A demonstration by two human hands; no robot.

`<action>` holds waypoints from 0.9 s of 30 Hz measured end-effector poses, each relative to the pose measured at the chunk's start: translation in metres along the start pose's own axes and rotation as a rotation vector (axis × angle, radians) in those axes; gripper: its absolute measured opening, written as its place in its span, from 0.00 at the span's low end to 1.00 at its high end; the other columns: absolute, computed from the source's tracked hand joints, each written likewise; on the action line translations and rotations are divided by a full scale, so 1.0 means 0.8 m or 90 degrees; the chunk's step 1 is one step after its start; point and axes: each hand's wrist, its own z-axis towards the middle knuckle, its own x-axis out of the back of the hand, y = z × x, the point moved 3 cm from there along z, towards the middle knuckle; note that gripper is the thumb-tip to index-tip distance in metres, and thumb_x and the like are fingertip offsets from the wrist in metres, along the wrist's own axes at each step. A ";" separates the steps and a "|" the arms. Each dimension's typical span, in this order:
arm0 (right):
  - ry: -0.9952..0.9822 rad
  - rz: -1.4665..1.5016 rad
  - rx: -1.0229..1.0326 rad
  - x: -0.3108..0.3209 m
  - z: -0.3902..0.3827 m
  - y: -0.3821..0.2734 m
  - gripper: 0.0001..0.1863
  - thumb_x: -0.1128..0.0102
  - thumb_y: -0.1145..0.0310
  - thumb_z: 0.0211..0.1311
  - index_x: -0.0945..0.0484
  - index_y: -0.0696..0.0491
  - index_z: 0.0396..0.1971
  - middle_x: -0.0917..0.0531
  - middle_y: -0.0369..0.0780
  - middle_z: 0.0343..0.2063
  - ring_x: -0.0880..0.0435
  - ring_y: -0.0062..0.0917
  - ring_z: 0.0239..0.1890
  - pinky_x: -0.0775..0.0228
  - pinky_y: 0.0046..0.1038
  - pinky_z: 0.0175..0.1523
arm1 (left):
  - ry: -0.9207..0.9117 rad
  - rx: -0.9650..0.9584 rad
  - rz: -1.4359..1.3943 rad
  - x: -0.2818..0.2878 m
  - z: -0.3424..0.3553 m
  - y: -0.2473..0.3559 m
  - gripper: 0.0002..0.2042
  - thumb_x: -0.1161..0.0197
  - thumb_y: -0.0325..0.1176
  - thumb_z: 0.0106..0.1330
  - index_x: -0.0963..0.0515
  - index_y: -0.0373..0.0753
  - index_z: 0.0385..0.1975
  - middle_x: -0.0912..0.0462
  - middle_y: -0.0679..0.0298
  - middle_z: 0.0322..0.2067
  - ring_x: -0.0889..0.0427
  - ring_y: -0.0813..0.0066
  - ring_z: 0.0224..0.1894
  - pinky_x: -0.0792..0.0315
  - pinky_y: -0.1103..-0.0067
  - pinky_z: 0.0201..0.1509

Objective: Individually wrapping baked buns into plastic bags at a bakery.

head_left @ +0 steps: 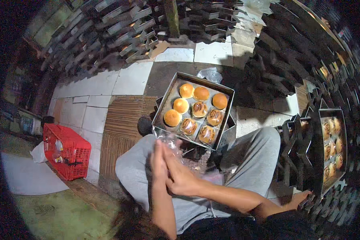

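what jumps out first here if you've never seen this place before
Probably the square metal tray in the middle, with nine golden buns, four of them with dark streaks. Just below it, the left hand and right hand come together by some clear plastic. Next, the bright red basket stands out on the left, against dark stacked trays along the top and right.

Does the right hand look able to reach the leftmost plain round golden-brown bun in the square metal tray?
Probably yes: the bun sits uncovered in the open-topped tray, ahead of the right hand. Clear plastic and the tray's low rim come between, but neither seems blocking.
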 end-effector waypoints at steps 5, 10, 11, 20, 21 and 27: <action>0.098 -0.348 -0.156 0.075 0.089 0.170 0.19 0.38 0.68 0.58 0.22 0.63 0.47 0.18 0.57 0.42 0.19 0.50 0.50 0.28 0.47 0.60 | 0.233 -0.014 -0.261 0.071 0.087 0.019 0.24 0.48 0.51 0.78 0.28 0.41 0.63 0.18 0.55 0.54 0.15 0.64 0.37 0.21 0.74 0.37; 0.220 -0.402 -0.411 0.184 0.120 0.376 0.22 0.38 0.59 0.62 0.23 0.59 0.50 0.19 0.56 0.44 0.19 0.48 0.46 0.26 0.47 0.50 | 0.239 -0.019 -0.468 0.063 0.060 0.040 0.24 0.53 0.50 0.79 0.32 0.46 0.68 0.24 0.51 0.62 0.17 0.50 0.54 0.20 0.67 0.36; 0.254 -0.459 -0.376 0.192 0.130 0.379 0.23 0.39 0.58 0.63 0.24 0.60 0.50 0.20 0.56 0.47 0.19 0.50 0.48 0.26 0.48 0.52 | 0.247 -0.029 -0.463 0.090 0.057 0.035 0.24 0.53 0.50 0.79 0.32 0.46 0.68 0.24 0.51 0.62 0.17 0.50 0.54 0.20 0.67 0.36; 0.178 -0.677 -0.522 0.336 0.169 0.428 0.31 0.30 0.46 0.55 0.17 0.62 0.43 0.18 0.55 0.48 0.20 0.49 0.53 0.24 0.46 0.57 | 0.081 0.056 -0.406 0.065 0.038 0.042 0.32 0.50 0.57 0.75 0.36 0.40 0.70 0.25 0.51 0.64 0.20 0.43 0.60 0.16 0.56 0.47; 0.155 -0.620 -0.410 0.327 0.163 0.422 0.29 0.29 0.47 0.56 0.16 0.61 0.42 0.16 0.53 0.45 0.20 0.47 0.55 0.24 0.46 0.57 | -0.013 -0.038 -0.417 0.046 0.033 0.040 0.32 0.50 0.58 0.76 0.34 0.37 0.68 0.25 0.48 0.63 0.23 0.36 0.61 0.17 0.51 0.52; 0.324 0.475 -0.361 0.292 0.038 0.289 0.30 0.34 0.56 0.62 0.28 0.56 0.60 0.18 0.47 0.52 0.16 0.38 0.52 0.17 0.42 0.45 | -0.096 0.013 -0.501 0.002 0.039 0.026 0.27 0.55 0.56 0.78 0.29 0.38 0.61 0.25 0.48 0.61 0.27 0.30 0.63 0.23 0.43 0.58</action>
